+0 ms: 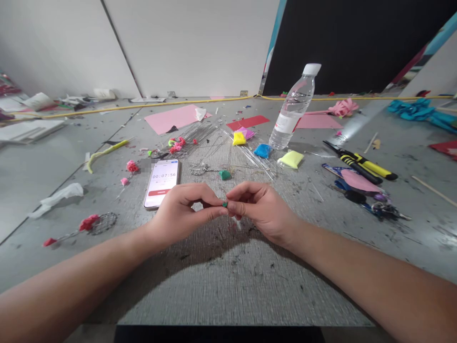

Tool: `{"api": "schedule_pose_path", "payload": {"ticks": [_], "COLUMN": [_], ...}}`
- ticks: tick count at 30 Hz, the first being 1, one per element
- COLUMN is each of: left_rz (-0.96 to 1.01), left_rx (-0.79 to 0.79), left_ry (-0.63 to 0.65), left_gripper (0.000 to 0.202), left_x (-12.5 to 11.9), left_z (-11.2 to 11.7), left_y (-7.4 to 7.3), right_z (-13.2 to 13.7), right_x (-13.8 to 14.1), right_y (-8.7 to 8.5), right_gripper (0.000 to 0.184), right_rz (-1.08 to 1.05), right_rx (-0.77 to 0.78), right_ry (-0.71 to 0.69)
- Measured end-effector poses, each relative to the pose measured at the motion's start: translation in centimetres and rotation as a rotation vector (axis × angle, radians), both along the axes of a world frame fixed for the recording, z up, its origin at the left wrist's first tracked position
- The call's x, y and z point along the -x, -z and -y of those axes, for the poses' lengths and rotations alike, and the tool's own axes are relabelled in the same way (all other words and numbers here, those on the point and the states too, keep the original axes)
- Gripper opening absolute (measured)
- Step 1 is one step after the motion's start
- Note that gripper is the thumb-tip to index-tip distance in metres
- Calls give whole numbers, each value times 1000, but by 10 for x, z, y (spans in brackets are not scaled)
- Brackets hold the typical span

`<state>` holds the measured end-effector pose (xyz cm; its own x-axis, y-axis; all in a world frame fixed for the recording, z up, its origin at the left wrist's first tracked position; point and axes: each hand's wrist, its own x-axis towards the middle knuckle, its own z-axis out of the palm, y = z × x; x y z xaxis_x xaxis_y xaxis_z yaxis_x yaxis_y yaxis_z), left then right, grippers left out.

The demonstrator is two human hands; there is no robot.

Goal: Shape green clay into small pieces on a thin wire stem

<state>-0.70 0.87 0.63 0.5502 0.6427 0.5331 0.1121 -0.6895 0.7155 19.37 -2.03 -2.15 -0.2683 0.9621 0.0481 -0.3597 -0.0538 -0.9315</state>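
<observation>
A small piece of green clay (224, 204) is pinched between the fingertips of both hands, above the near middle of the table. My left hand (189, 204) closes thumb and index finger on its left side. From the right, my right hand (262, 209) pinches it the same way, partly covering it. Just beyond them lies a larger green clay lump (224, 175), beside a twisted wire piece (200, 169). A phone (162, 183) with a running timer lies flat to the left of my left hand.
A water bottle (294, 107) stands upright behind packets of yellow clay (291, 159) and blue clay (263, 151). Yellow-black pliers (364, 162) and keys (387, 209) lie at the right. At the left is a wire piece with red clay (89, 222). Pink paper (173, 119) lies farther back.
</observation>
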Motion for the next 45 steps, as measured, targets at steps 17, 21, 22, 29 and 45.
{"api": "schedule_pose_path", "payload": {"ticks": [17, 21, 22, 29, 45], "left_rz": [-38, -42, -46, -105, -124], "left_rx": [-9, 22, 29, 67, 130], "left_ry": [-45, -37, -37, -41, 10], "left_gripper": [4, 5, 5, 7, 8], "left_x": [0, 0, 0, 0, 1], "left_z": [-2, -1, -1, -1, 0], "left_y": [0, 0, 0, -2, -4], "right_z": [2, 2, 2, 3, 11], "right_x": [0, 0, 0, -1, -2], "right_y": [-4, -4, -4, -5, -3], "right_gripper": [38, 37, 37, 33, 21], "right_rz": [111, 127, 129, 143, 358], "right_rx": [-49, -41, -42, -75, -336], "right_ry": [39, 38, 37, 27, 154]}}
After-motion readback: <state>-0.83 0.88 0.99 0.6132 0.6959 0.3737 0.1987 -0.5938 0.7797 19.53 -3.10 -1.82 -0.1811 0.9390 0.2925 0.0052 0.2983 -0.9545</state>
